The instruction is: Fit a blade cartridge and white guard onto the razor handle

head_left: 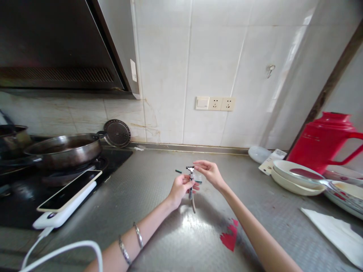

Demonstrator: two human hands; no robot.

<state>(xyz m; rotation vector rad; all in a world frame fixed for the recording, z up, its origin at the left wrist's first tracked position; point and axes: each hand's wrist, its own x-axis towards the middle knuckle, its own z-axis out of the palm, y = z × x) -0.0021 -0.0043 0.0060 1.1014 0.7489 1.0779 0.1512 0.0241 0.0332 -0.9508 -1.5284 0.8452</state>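
Observation:
A small razor [191, 174] with a silver neck and dark head stands upright over the metal counter, its head at the top. My left hand [180, 189] is closed around its handle. The fingertips of my right hand [209, 172] touch the right end of the razor's head, the fingers close together. One small dark green piece [178, 171] lies on the counter just left of the razor head. Another green-edged piece [199, 182] shows behind my left fingers; what it belongs to is partly hidden. A thin beige curved strip [193, 206] is below the handle.
At left, a phone [70, 190] rests on a white power bank [66, 206] with a cable, by a stove with a steel pan [66, 151]. At right are stacked bowls [295, 181], a red thermos [320, 141] and white paper [334, 232]. A red patch [230, 237] marks the counter.

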